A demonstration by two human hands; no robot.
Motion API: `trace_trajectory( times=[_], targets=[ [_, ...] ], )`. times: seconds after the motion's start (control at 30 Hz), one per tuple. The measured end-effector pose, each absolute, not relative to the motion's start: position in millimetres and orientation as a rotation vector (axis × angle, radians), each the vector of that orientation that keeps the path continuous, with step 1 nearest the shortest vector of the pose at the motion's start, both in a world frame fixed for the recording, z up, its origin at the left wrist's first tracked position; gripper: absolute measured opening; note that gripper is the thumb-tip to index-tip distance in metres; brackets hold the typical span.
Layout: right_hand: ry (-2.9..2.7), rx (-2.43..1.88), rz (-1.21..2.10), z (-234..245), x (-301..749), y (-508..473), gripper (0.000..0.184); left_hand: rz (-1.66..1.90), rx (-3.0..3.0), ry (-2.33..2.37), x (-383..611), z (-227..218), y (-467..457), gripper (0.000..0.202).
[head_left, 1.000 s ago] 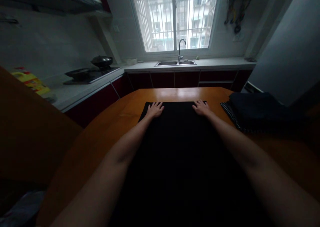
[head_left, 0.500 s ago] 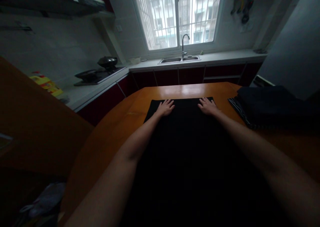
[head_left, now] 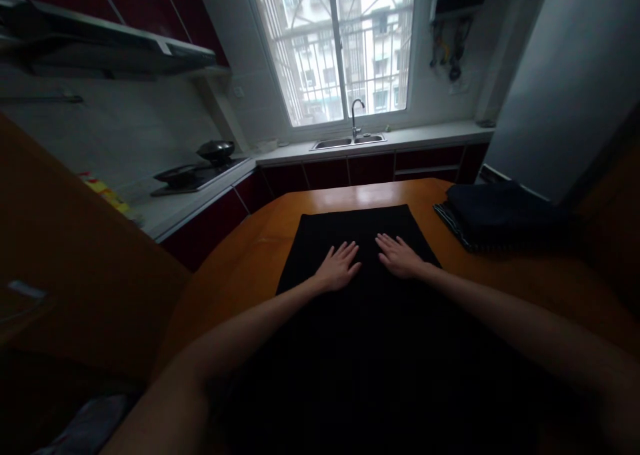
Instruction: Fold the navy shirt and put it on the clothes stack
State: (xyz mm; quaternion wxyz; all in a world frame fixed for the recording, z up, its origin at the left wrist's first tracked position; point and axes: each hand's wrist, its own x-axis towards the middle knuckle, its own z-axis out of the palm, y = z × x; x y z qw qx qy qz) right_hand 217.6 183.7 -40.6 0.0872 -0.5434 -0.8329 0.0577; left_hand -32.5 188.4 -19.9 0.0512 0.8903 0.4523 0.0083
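Note:
A black cloth (head_left: pixel 360 224) lies flat on the wooden table (head_left: pixel 250 248), its far edge straight and its near part lost in the dark. My left hand (head_left: pixel 338 266) rests palm down on it, fingers spread. Across a narrow gap, my right hand (head_left: pixel 400 256) also lies flat on the cloth with its fingers stretched out. Neither hand grips anything. What kind of garment or fabric it is, I cannot tell.
Folded dark cloths (head_left: pixel 505 208), one with a striped edge, are stacked at the table's right. Beyond the table are a sink (head_left: pixel 334 143), a stove with a wok (head_left: pixel 216 149), and a white counter (head_left: pixel 425 133). A tall grey surface (head_left: pixel 555 95) stands at the right.
Both hands have slid back from the cloth's far corners toward me and closer together. The cloth stays spread on the table. My view has tilted up and shifted right.

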Motion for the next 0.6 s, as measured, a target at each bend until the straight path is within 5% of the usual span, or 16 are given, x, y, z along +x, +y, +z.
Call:
trace_trajectory(
  times=[0.2, 0.43, 0.6],
  targets=[
    [-2.139, -2.056, 0.067, -16.9, 286.2, 169.3, 0.061, -0.024, 2.452, 1.961, -88.8, 15.5, 182.2, 0.057],
    [-2.532, -1.438, 0.245, -34.6, 180.7, 71.5, 0.064, 0.080, 2.776, 1.134, -3.2, -21.4, 69.5, 0.063],
    [-2.425, -1.626, 0.165, -41.4, 216.5, 58.6, 0.067, 0.064, 2.772, 1.059, -13.7, -19.2, 41.7, 0.063]
  ],
)
